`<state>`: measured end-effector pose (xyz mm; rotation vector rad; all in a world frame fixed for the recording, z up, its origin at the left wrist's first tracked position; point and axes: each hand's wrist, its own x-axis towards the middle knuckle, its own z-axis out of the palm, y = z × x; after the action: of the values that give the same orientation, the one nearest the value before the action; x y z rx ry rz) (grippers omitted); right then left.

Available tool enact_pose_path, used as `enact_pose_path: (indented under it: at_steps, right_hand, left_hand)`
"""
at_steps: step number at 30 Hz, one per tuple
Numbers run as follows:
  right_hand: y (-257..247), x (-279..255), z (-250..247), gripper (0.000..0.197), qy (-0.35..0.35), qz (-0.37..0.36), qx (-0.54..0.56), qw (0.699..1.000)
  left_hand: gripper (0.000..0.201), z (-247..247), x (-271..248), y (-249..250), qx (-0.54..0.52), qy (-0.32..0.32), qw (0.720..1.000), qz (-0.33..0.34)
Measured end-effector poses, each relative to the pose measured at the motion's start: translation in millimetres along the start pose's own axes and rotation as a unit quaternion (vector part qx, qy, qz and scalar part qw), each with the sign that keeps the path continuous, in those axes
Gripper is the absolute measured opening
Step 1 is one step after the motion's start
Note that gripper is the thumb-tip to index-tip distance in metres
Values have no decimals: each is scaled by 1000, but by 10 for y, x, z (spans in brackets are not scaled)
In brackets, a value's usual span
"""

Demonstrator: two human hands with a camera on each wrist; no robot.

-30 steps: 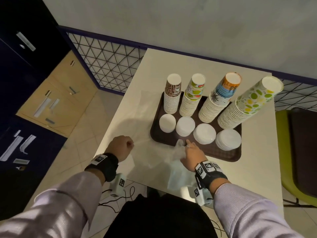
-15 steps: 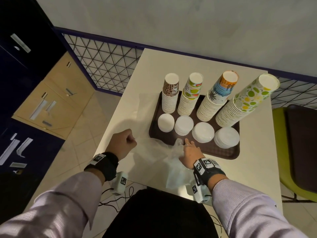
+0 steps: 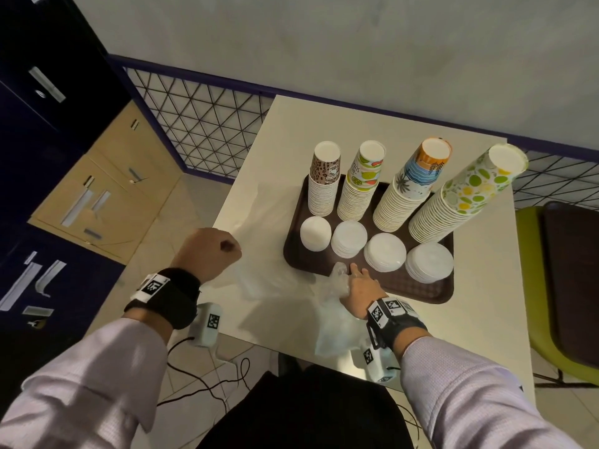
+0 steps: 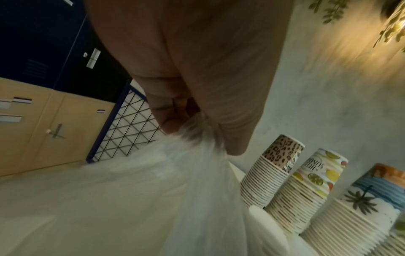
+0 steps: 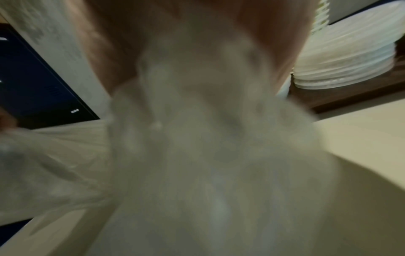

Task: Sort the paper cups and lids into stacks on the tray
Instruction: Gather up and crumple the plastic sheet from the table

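Left hand (image 3: 210, 251) clenches clear plastic bag (image 4: 203, 181); right hand (image 3: 359, 286) bunches its other end, lower centre. Draw it off slowly, clear of the tray (image 3: 431, 294) stacks, centre right.

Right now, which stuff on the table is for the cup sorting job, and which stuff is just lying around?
For the job:
- four cup stacks
- four lid stacks
- brown tray

Just lying about:
- clear plastic bag, gripped by both hands, left hand and right hand
- green chair
- cabinets
- cables on the floor
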<state>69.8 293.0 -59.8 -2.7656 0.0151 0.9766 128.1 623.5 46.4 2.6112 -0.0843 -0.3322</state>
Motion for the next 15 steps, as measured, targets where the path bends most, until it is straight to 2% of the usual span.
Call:
enact_pose_path:
  at_steps: [5,11,13,15]
  right_hand:
    - [-19,1,-11,64,-5,10,16,1000]
    - [-95,12,-70,62,-2,19,19,1000]
    - [-112,26,-99,61,-2,17,17,1000]
    - [-123,22,-119,61,-1,14,13,1000]
  left_hand:
    - [20,-172,-74,54,38,30,999,16]
    - [16,-496,-199,90,39,26,999,-1]
    - [20,-555,-248,104,17,11,1000,7]
    - [27,-609,-309,134,-77,-14,997,14]
